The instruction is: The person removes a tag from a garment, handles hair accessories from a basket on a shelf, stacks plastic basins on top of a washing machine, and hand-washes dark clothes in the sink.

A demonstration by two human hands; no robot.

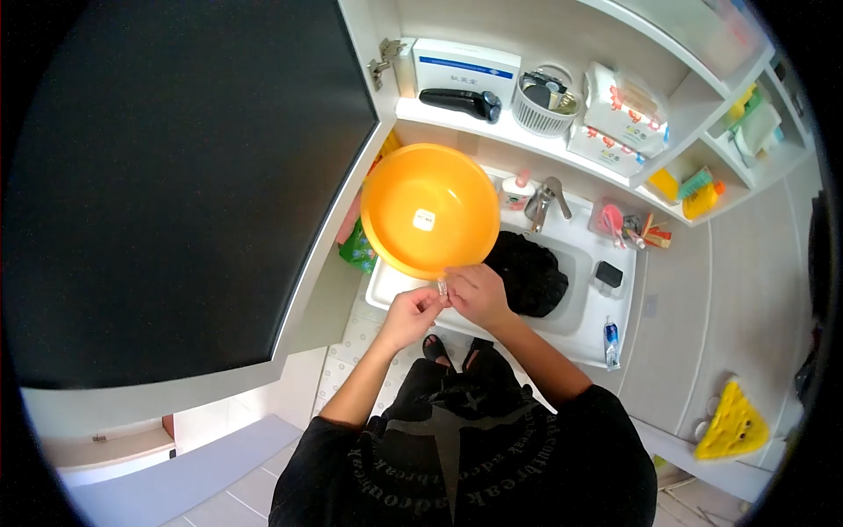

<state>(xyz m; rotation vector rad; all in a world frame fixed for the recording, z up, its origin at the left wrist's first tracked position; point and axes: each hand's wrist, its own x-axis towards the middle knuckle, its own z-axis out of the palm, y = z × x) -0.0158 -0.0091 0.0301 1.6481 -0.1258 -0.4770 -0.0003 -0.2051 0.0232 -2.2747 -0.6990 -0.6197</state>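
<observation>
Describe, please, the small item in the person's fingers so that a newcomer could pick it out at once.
Find the white sink, then the orange basin over its left side. By that basin's near rim, the left hand and right hand meet. Held between them is the small, pale, clear-looking item, set apart by being tiny beside the basin and the only thing held.

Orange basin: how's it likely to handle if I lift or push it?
The basin is probably light for its size: its inside shows only a white label. It likely holds its shape, since the wall looks smooth and evenly round, without sagging. The shiny surface might be slippery in a wet grip.
</observation>
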